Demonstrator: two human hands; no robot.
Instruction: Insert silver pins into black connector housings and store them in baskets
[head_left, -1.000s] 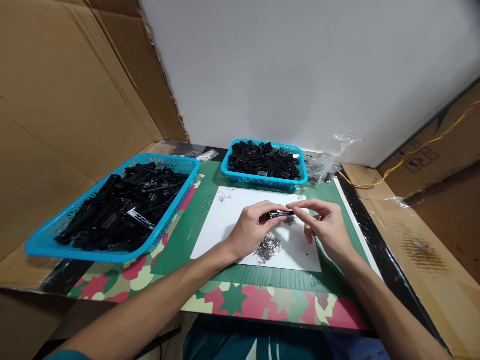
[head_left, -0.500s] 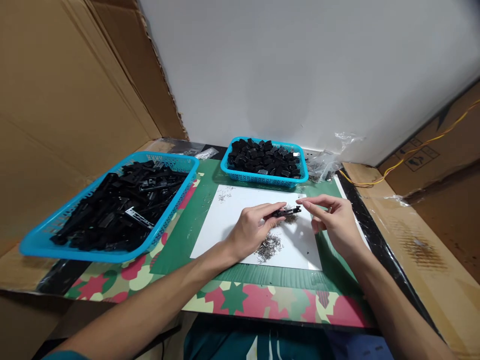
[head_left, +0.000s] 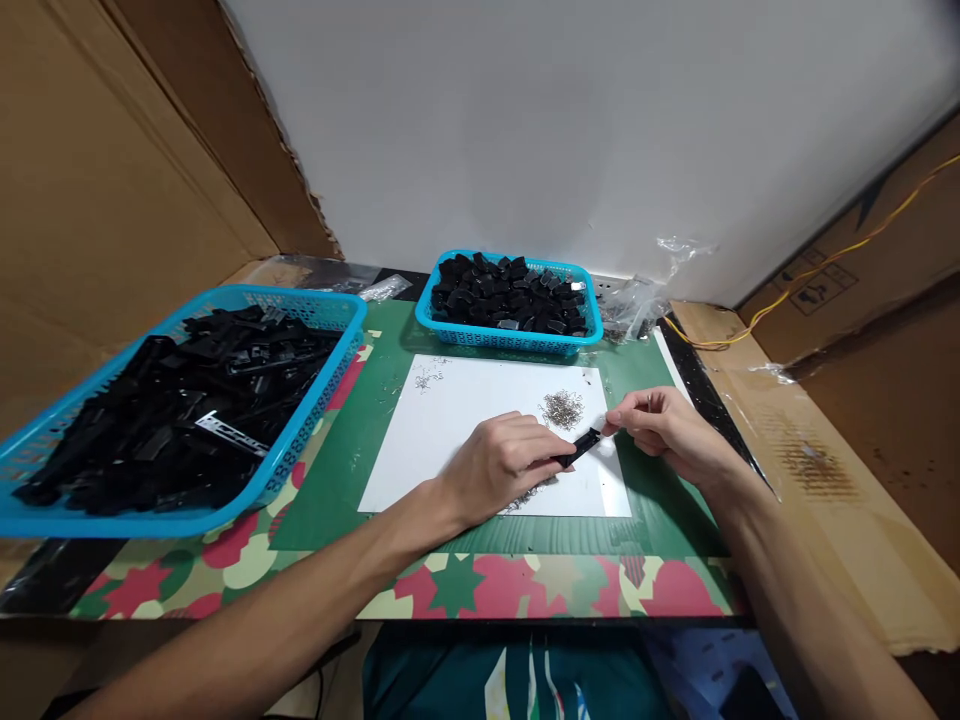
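My left hand (head_left: 517, 455) grips a slim black plastic part (head_left: 583, 447) by its left end, low over a white sheet (head_left: 457, 410). At the part's far right end, my right hand (head_left: 660, 425) has thumb and forefinger pinched together; whatever is between them is too small to make out. Just beyond the black part lies a pile of tiny metal pieces (head_left: 562, 409), perhaps small springs. A second pile of metal bits (head_left: 521, 499) is partly hidden under my left hand. A few loose ones lie at the sheet's upper left.
To the left stands a large blue basket (head_left: 352, 325) heaped with long black parts and one white piece. A smaller blue basket (head_left: 510, 340) of short black pieces sits at the back. Crumpled clear plastic bags (head_left: 634, 308) and a yellow cable (head_left: 787, 295) are at the right.
My left hand has turned over and lowered the black part towards the sheet, its free end now angled up to the right. My right fingers have closed into a pinch. The view has shifted slightly.
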